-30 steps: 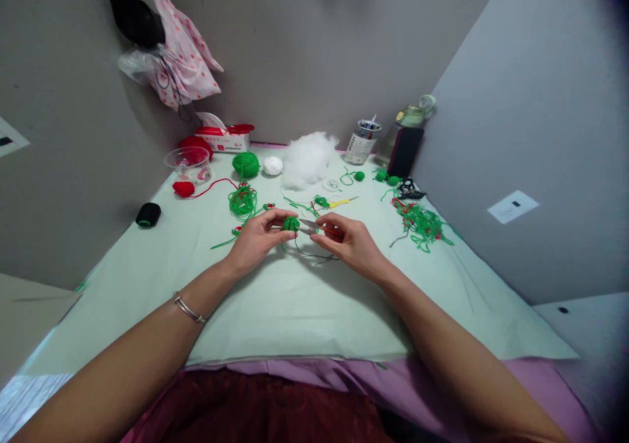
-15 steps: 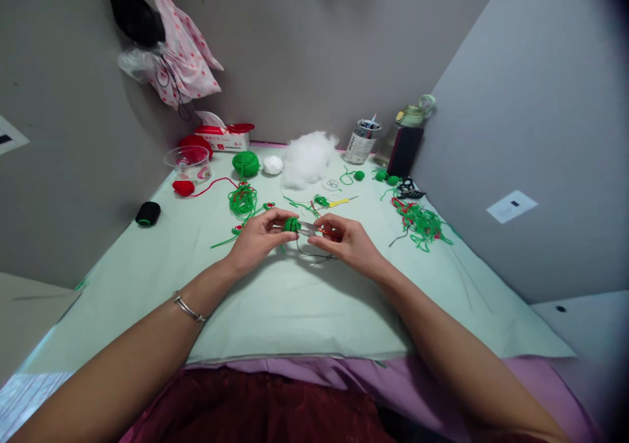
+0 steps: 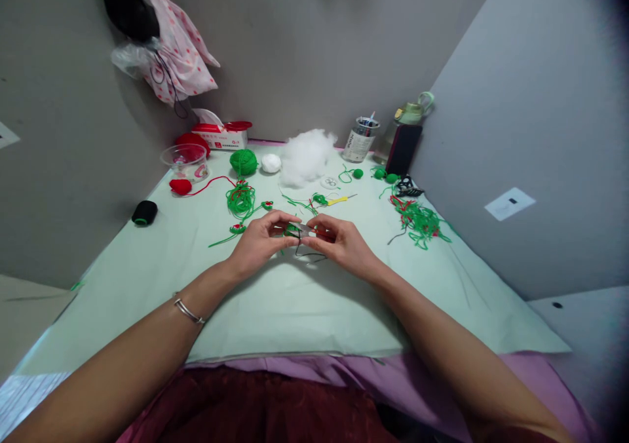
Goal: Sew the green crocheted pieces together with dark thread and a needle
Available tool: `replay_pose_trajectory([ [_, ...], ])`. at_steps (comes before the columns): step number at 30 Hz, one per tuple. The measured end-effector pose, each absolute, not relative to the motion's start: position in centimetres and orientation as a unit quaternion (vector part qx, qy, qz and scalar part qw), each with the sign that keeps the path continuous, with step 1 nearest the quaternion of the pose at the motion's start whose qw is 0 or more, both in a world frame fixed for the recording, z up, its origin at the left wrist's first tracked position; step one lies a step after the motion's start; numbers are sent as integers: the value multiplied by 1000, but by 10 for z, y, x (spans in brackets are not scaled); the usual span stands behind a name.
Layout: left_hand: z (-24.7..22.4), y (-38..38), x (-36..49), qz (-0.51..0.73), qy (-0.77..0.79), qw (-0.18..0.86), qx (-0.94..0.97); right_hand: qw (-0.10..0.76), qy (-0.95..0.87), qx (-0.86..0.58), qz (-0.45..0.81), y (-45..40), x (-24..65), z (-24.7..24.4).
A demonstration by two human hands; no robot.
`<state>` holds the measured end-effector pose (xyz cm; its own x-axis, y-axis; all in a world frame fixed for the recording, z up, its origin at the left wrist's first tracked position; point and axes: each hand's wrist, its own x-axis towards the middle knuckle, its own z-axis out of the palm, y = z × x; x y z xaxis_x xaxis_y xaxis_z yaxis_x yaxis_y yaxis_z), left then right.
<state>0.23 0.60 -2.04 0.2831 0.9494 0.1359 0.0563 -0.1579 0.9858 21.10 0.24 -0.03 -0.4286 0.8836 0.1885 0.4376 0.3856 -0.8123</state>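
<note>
My left hand pinches a small green crocheted piece, largely covered by the fingers. From that piece hangs a black thread, trailing over the tabletop below. In my right hand are small thread snips, their silvery blades against the green piece and an orange-red part showing between the fingers. Both hands almost meet at the blades. Just beyond them lie a yellow-handled crochet hook and a little green yarn bundle.
Left of the hands are tangled green yarn, a green ball, a red ball, a clear tub and a black spool. White stuffing lies behind. Rightward are yarn scraps, a pen can and a phone.
My right hand has come closer to my left, bringing the snips' blades over the green piece. The piece is more hidden than before. The whole view has shifted slightly.
</note>
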Motion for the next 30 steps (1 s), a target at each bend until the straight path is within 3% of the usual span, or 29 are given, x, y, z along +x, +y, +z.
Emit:
replay_pose_trajectory([
  [11, -20, 4, 4, 442, 391, 519, 619, 306, -757, -430, 384, 4, 212, 1],
  [15, -18, 5, 5, 429, 390, 527, 621, 298, -738, -399, 456, 11, 221, 6],
  [19, -17, 9, 1, 440, 414, 505, 616, 346, -718, -480, 365, 28, 250, 10],
  [23, -18, 14, -4, 457, 432, 483, 609, 268, -722, -625, 125, 43, 283, 7],
  [25, -18, 15, -7, 462, 432, 480, 607, 243, -742, -623, 50, 43, 287, 7],
  [28, -17, 18, -12, 463, 440, 483, 599, 215, -831, -496, 128, 29, 274, 12],
  [30, -15, 22, -17, 481, 451, 467, 590, 143, -887, -399, 184, 14, 256, 17],
])
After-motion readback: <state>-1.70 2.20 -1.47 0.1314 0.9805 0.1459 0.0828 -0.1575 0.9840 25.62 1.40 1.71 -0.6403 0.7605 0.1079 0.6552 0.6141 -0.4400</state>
